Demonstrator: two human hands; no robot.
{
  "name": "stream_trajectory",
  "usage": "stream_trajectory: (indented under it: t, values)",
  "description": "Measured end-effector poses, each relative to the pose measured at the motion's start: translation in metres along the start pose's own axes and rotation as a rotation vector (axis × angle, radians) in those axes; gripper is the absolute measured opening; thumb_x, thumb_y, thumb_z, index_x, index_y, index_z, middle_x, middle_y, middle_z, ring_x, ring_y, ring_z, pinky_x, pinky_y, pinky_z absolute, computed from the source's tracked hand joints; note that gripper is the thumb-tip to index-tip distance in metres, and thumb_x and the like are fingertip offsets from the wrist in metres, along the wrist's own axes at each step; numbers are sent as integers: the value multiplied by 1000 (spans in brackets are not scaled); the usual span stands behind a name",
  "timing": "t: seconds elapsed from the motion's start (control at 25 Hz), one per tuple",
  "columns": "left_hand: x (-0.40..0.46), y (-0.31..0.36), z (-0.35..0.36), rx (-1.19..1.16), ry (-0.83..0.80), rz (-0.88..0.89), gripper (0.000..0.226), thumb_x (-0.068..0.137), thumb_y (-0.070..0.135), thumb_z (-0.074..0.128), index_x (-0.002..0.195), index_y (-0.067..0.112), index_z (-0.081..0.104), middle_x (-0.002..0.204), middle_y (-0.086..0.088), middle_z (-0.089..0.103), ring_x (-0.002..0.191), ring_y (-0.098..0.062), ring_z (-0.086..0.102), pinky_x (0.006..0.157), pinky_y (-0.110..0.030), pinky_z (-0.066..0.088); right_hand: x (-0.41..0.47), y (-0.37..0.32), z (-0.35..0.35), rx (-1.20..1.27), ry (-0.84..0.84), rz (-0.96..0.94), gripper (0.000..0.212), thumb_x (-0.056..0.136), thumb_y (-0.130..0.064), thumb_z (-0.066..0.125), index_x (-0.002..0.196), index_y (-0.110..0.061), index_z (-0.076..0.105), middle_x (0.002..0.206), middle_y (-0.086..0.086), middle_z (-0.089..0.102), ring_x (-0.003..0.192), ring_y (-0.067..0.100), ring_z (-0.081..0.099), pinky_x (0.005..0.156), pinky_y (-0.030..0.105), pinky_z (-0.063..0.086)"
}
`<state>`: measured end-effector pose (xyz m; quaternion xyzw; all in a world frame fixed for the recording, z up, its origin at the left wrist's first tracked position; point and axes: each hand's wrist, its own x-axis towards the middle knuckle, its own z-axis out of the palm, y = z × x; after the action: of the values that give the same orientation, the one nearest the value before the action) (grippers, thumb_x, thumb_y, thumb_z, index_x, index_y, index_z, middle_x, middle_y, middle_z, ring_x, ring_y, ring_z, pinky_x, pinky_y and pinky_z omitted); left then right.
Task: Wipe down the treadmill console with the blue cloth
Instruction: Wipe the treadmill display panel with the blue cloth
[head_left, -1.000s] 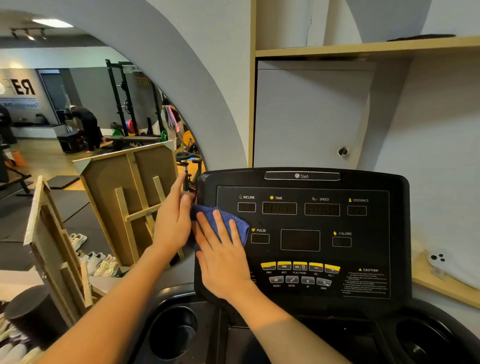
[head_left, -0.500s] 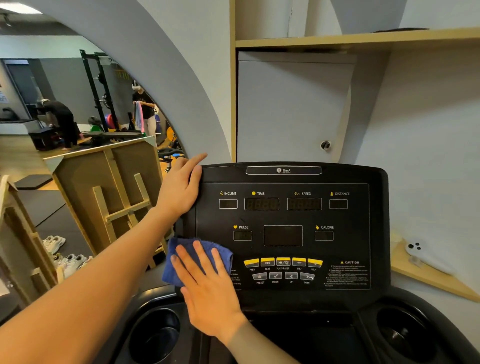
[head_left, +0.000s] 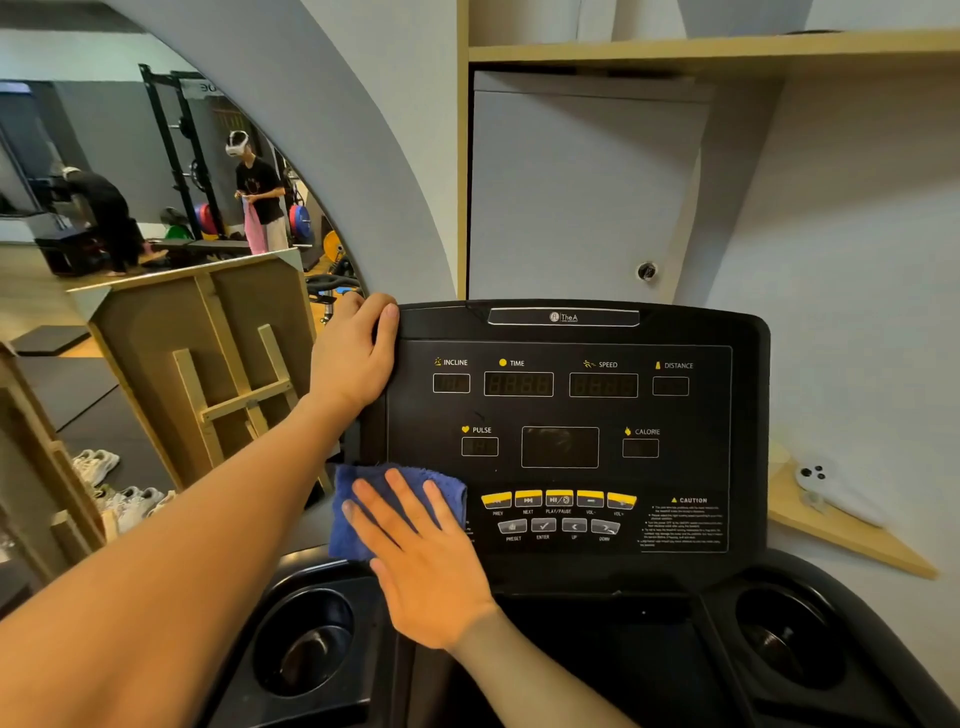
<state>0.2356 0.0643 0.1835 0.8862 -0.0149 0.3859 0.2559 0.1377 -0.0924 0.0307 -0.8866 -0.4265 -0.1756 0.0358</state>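
Observation:
The black treadmill console (head_left: 691, 332) fills the middle of the view, with dark displays and a row of yellow buttons (head_left: 558, 500). My right hand (head_left: 421, 556) lies flat, fingers spread, pressing the folded blue cloth (head_left: 353, 525) against the console's lower left corner. My left hand (head_left: 353, 353) grips the console's upper left edge, fingers curled over the top. The cloth's right part is hidden under my fingers.
Two round cup holders (head_left: 306, 639) (head_left: 784, 634) sit below the console. A white phone (head_left: 826, 483) lies on a wooden shelf (head_left: 852, 540) at the right. A wall cabinet (head_left: 571, 182) stands behind. Wooden frames (head_left: 208, 364) and shoes (head_left: 124, 499) are at left, people beyond.
My right hand slid the cloth down from beside the pulse display to the console's lower left corner. My left hand moved up from the side edge to the upper left corner.

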Motion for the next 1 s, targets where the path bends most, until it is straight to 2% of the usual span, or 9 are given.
stream_trajectory:
  t: [0.28, 0.52, 1.0]
  values:
    - [-2, 2, -2, 8, -6, 3, 39, 101, 45, 26, 110, 22, 56, 99, -7, 53, 86, -19, 51, 71, -33, 43, -21, 11, -1, 6, -27, 7, 70, 102, -35, 41, 160, -26, 3, 169, -4, -1, 153, 21, -15, 124, 49, 6]
    - [-2, 4, -4, 11, -7, -3, 38, 101, 45, 26, 110, 22, 56, 98, -6, 52, 86, -19, 50, 72, -34, 40, -40, 25, -5, -14, -46, 11, 68, 103, -35, 42, 160, -28, 5, 169, -5, 0, 153, 20, -17, 123, 48, 1]
    - [-3, 5, -4, 12, -4, -7, 40, 100, 47, 25, 111, 23, 56, 103, -8, 53, 86, -18, 49, 72, -33, 38, -79, 53, 2, -18, -76, 61, 67, 102, -37, 44, 159, -34, 9, 168, -8, 2, 153, 19, -14, 124, 50, 3]
